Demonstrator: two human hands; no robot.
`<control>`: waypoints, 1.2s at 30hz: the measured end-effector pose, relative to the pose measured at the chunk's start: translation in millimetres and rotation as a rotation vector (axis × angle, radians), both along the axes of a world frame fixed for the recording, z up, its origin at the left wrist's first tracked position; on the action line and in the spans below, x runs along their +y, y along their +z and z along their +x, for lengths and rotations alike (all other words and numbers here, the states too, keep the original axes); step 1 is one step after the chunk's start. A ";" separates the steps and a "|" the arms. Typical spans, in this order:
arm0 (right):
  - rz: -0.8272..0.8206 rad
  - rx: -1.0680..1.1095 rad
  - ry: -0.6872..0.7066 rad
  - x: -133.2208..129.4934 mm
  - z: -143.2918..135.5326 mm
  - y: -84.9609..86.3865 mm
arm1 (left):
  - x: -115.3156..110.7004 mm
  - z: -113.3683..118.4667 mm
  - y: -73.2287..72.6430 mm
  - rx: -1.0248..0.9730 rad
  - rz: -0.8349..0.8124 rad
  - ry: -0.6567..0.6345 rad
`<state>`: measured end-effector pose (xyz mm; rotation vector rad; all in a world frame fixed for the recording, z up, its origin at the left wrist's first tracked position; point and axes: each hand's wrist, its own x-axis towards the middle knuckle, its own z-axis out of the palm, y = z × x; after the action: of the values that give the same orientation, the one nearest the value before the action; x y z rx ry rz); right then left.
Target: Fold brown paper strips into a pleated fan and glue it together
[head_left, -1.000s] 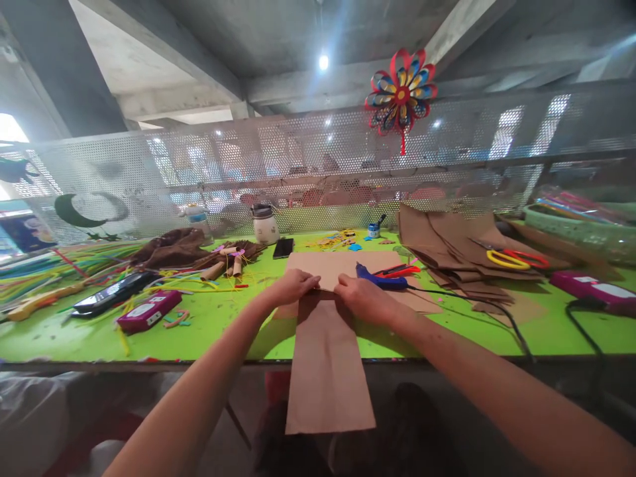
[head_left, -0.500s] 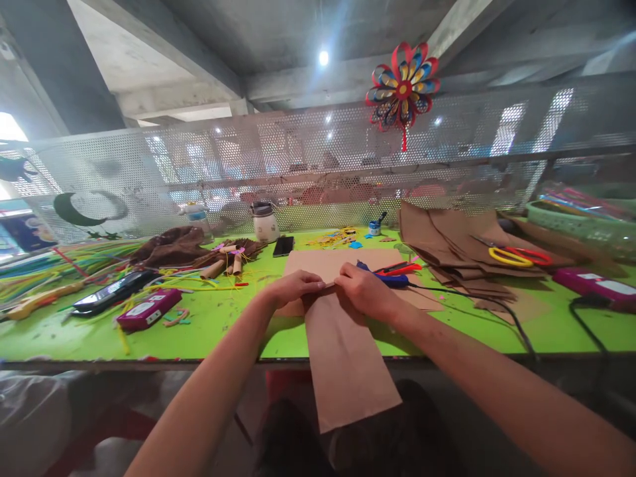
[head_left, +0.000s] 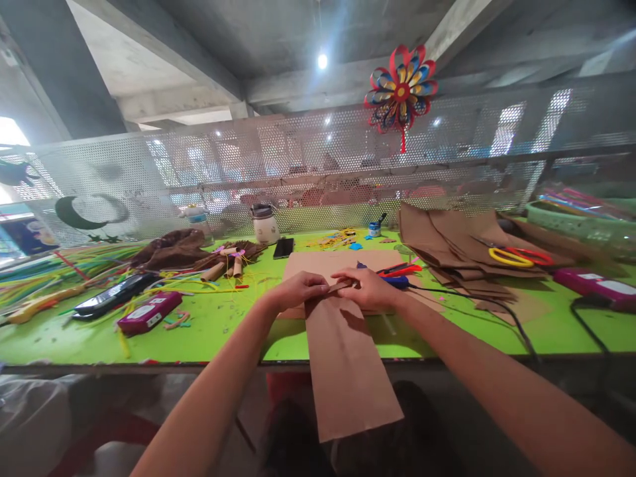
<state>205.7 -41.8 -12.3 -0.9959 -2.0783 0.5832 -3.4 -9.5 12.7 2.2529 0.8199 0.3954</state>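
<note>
A long brown paper strip (head_left: 350,371) hangs over the near table edge toward me, its far end folded into a narrow band. My left hand (head_left: 303,290) pinches that folded end at its left corner. At the right side of the fold, my right hand (head_left: 368,288) grips the paper between thumb and fingers, the index finger stretched over it. Under both hands lies a flat brown sheet (head_left: 298,264). Just beyond the right hand are a blue glue gun (head_left: 395,282) with a black cord and a red-handled tool (head_left: 405,269).
Stacked brown paper (head_left: 447,242) and yellow-and-red scissors (head_left: 517,257) lie at the right. Purple boxes (head_left: 149,311) sit on either side. A phone (head_left: 283,248), a white jar (head_left: 265,224) and a small blue pot (head_left: 374,228) stand farther back on the green table (head_left: 213,338).
My right hand has loosened and raised its fingers along the fold, so more of the folded edge shows. My left hand stays at its corner; the strip's lower end has dropped slightly.
</note>
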 end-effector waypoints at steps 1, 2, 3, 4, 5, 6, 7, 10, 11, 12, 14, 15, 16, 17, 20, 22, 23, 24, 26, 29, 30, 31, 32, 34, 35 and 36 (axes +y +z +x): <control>-0.082 0.033 0.011 1.4 0.1 -0.2 | 0.2 0.4 -0.3 0.000 0.017 -0.008; -0.150 0.060 0.023 3.0 0.2 -1.1 | 0.4 0.9 -0.9 -0.004 0.036 -0.016; -0.203 0.081 0.034 4.6 0.3 -2.4 | 0.7 1.4 -1.5 -0.009 0.055 -0.023; -0.244 0.098 0.045 6.0 0.3 -4.2 | 1.0 2.0 -2.1 -0.014 0.071 -0.028; -0.274 0.110 0.048 7.1 0.2 -6.0 | 1.3 2.5 -2.8 -0.016 0.086 -0.031; -0.292 0.118 0.040 7.8 0.1 -7.6 | 1.6 3.0 -3.4 -0.013 0.099 -0.031; -0.302 0.124 0.026 8.0 -0.1 -8.9 | 1.7 3.4 -3.9 -0.006 0.107 -0.029; -0.325 0.133 0.001 7.3 -0.9 -9.9 | 1.3 4.4 -4.7 0.018 0.132 -0.039; -0.326 0.130 0.000 7.1 -1.0 -9.5 | 0.9 4.5 -4.7 0.022 0.133 -0.049; -0.324 0.126 0.004 7.2 -1.0 -8.8 | 0.4 4.6 -4.7 0.024 0.132 -0.060; -0.310 0.111 0.017 8.1 -0.4 -7.6 | -0.5 4.5 -4.5 0.032 0.131 -0.080; -0.302 0.102 0.025 8.8 0.2 -7.1 | -0.9 4.4 -4.4 0.042 0.132 -0.088; -0.293 0.092 0.034 9.5 1.0 -6.6 | -1.0 4.2 -4.5 0.049 0.137 -0.089; -0.282 0.082 0.045 9.9 2.0 -6.2 | -1.1 4.0 -4.6 0.054 0.146 -0.087; -0.252 0.056 0.089 9.3 5.4 -4.9 | -0.5 3.8 -5.8 0.063 0.168 -0.066; -0.189 -0.012 0.134 7.8 7.0 -4.1 | -0.3 4.2 -7.0 0.082 0.179 -0.063; -0.148 -0.057 0.154 7.2 7.5 -3.9 | -0.4 4.6 -7.6 0.096 0.183 -0.065; -0.105 -0.101 0.167 6.7 7.7 -3.7 | -0.7 5.2 -8.1 0.107 0.188 -0.067; -0.040 -0.157 0.173 6.3 7.6 -3.2 | -1.9 6.5 -8.6 0.114 0.201 -0.066; -0.004 -0.160 0.151 6.0 7.3 -1.3 | -4.0 8.3 -8.2 0.101 0.228 -0.050; 0.006 -0.163 0.145 5.9 7.3 -0.1 | -4.3 8.6 -8.0 0.099 0.240 -0.041; 0.013 -0.167 0.140 5.8 7.4 1.1 | -4.1 8.6 -7.8 0.099 0.248 -0.033; 0.017 -0.172 0.137 5.7 7.5 2.4 | -3.6 8.5 -7.7 0.100 0.253 -0.024; 0.017 -0.178 0.136 6.1 8.0 4.4 | -1.2 7.7 -8.0 0.098 0.256 -0.003; 0.014 -0.178 0.135 6.6 8.3 4.7 | 0.3 7.1 -8.3 0.095 0.255 0.010; 0.008 -0.174 0.132 7.5 8.6 4.5 | 1.8 6.6 -8.7 0.092 0.252 0.022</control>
<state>214.3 -34.3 -7.8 -0.9391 -2.3117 0.5714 3.2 -7.7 4.0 2.5127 0.8847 0.4291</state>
